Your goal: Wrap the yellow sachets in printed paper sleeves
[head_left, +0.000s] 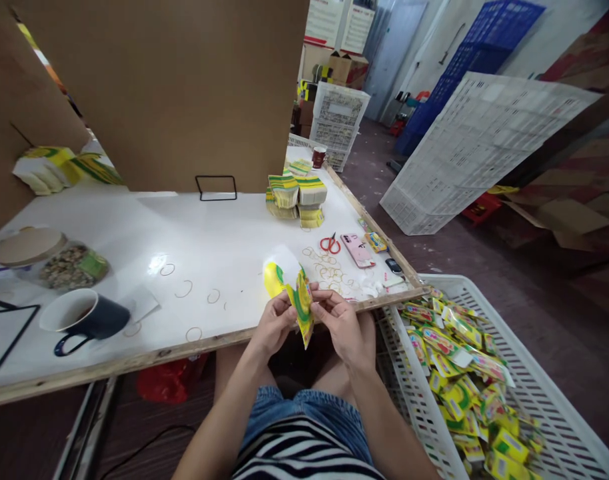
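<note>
A yellow-and-green printed packet (pixel 302 303) is held upright over the table's front edge, above my lap. My left hand (pixel 273 323) pinches it from the left, and my right hand (pixel 338 323) has its thumb and fingers closed on the right side. Just behind it, a yellow-and-white piece (pixel 274 279) shows at the table edge; whether it belongs to the same packet I cannot tell. Loose rubber bands (pixel 329 267) lie scattered beyond my right hand, near red-handled scissors (pixel 330 245) and a pink phone (pixel 357 251).
Bundled stacks of yellow-green packaging (pixel 297 193) stand at the back of the white table (pixel 149 220). A dark mug (pixel 92 317) and a jar (pixel 72 265) are at left. To my right, a white crate (pixel 539 353) holds many yellow packets. Stacked crates (pixel 479 147) stand beyond.
</note>
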Demonstrator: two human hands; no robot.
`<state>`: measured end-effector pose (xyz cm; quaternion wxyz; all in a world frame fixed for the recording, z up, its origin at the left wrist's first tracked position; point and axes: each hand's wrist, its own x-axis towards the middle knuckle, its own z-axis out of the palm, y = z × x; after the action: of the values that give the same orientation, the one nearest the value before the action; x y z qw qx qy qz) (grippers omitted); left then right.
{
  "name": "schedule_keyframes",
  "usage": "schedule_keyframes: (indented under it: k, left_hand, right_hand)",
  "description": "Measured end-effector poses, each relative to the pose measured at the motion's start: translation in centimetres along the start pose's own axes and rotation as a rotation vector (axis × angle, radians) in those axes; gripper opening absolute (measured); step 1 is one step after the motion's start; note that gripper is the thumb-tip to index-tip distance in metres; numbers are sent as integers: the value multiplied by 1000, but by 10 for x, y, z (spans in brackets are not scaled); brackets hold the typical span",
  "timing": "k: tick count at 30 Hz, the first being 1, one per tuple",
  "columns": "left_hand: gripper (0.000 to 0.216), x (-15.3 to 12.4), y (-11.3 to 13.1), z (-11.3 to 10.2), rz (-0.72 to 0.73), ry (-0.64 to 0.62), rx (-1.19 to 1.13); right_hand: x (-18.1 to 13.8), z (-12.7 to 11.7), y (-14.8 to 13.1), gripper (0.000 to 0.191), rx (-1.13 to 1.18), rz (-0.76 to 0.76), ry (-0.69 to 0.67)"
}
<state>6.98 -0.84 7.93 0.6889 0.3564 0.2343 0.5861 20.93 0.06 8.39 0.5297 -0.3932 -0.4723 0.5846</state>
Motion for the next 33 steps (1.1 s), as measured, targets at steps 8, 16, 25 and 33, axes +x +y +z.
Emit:
schedule_keyframes:
  k: [8, 16, 25, 33]
  left_hand:
    - [35, -3, -6, 2, 10, 117, 28]
    - [38, -1, -15, 4, -10, 207, 177]
    - [36, 0, -14, 5, 79, 313, 218]
    - [42, -2, -20, 4, 97, 363, 303]
  right_hand:
    - [-9, -4, -1, 32, 17, 97, -20]
    - [-9, -9, 13, 31, -90, 40, 143]
    - [-12, -10, 13, 28, -268, -42, 137]
    - [-14, -8, 16, 26, -333, -117, 177]
